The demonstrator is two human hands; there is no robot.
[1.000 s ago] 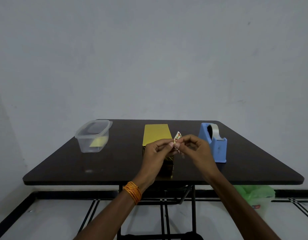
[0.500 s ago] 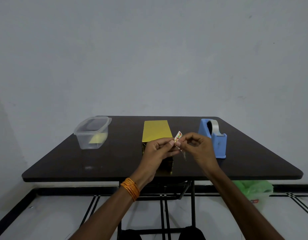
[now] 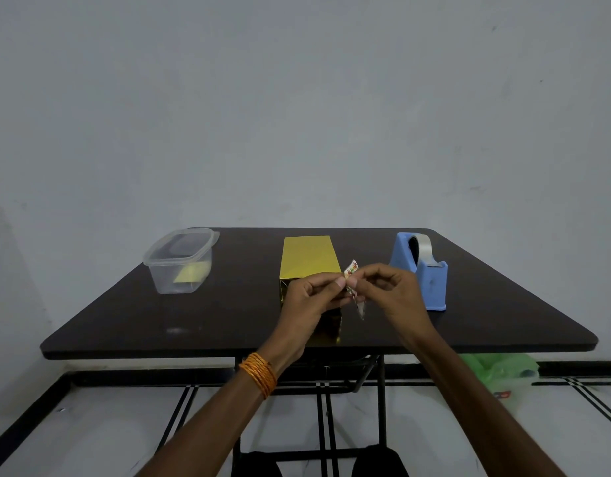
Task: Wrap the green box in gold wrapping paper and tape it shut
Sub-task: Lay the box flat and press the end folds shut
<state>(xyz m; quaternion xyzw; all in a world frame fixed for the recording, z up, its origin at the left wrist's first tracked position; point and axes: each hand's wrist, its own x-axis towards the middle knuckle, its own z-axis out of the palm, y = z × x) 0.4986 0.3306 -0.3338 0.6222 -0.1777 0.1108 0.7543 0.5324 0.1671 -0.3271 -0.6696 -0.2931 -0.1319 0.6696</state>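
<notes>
The box, covered in gold wrapping paper (image 3: 310,257), stands at the middle of the dark table (image 3: 132,321); no green shows. My left hand (image 3: 311,297) and my right hand (image 3: 386,290) meet in front of its near right corner. Both pinch a small colourful sticker (image 3: 351,270), with a thin clear strip (image 3: 360,308) hanging below the fingers. A blue tape dispenser (image 3: 421,270) with a roll of tape stands to the right of my right hand.
A clear plastic container (image 3: 179,261) with something yellow inside sits at the back left of the table. A green plastic bag (image 3: 500,368) lies on the floor under the table's right side. A bare wall rises behind the table.
Both hands stay together on the sticker. The thin strip below the fingers hangs out longer than it did a second ago.
</notes>
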